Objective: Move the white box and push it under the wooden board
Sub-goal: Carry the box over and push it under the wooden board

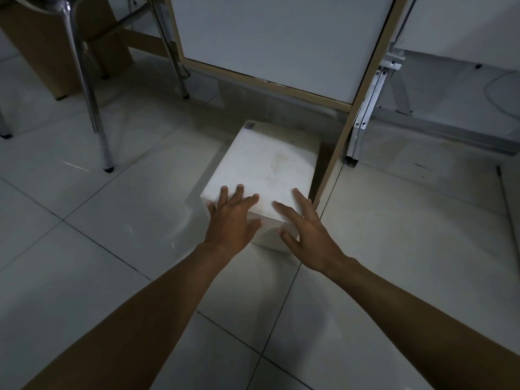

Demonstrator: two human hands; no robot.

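Note:
A white box (pixel 267 161) sits on the tiled floor, its far end close to the lower edge of a white-faced wooden board (pixel 275 49) with a light wood frame. My left hand (pixel 233 218) lies flat over the box's near left corner, fingers spread on the top. On the near right corner rests my right hand (pixel 306 229), fingers spread, thumb against the near face. Neither hand wraps around the box. The board's upright side edge (pixel 354 114) stands just right of the box.
Chrome chair legs (pixel 92 108) stand at the left, with a brown cardboard box (pixel 56 43) behind them. A metal bracket and rail (pixel 374 94) are fixed at the right of the board. Pale floor tiles (pixel 112 249) spread around me.

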